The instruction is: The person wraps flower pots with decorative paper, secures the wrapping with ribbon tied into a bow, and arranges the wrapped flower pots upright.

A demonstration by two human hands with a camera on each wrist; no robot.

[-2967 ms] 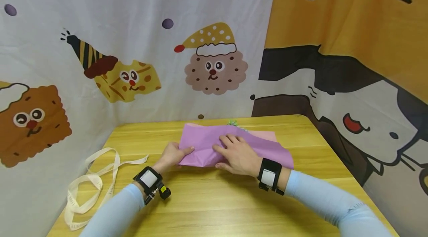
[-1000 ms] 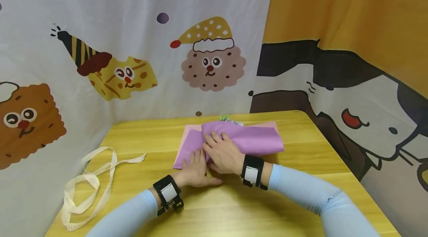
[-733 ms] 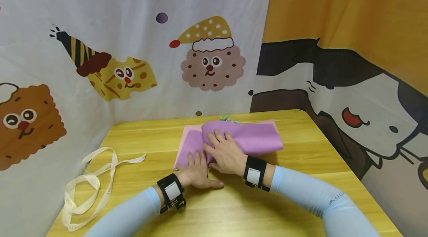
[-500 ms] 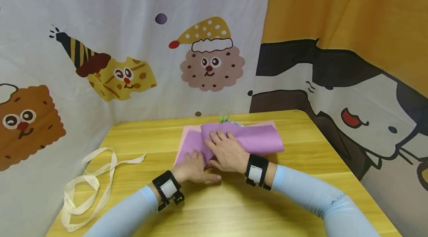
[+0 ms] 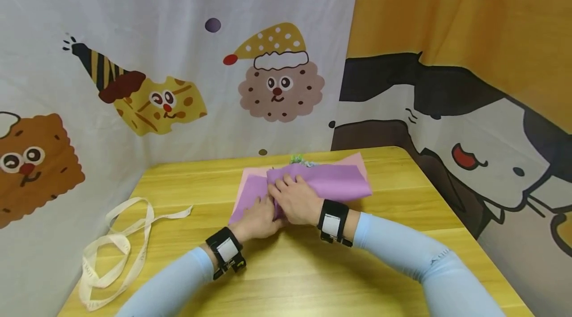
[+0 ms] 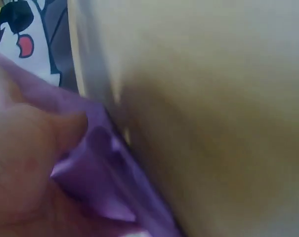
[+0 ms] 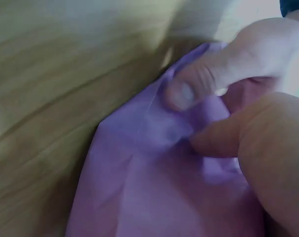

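Note:
A sheet of purple wrapping paper [image 5: 335,181] is folded over on itself, on top of a pink sheet [image 5: 357,159] whose edges show at the left and upper right. Small green and pale bluish sprigs [image 5: 297,159] peek out behind the fold; the rest of them is hidden. My left hand [image 5: 256,220] pinches the paper's near edge, its thumb [image 7: 181,94] lying on the purple side in the right wrist view. My right hand [image 5: 297,201] grips the fold from above, close against the left hand, fingers bent over the paper.
A loosely looped cream ribbon [image 5: 178,214] with faint lettering lies at the left of the wooden table [image 5: 313,272]. A curtain [image 5: 178,48] with cartoon prints hangs behind the table's far edge and along its sides.
The purple paper's left part has been folded over to the right. My left hand moved from the left corner to beside the right hand, and its spread fingers and thumb have drawn in onto the paper.

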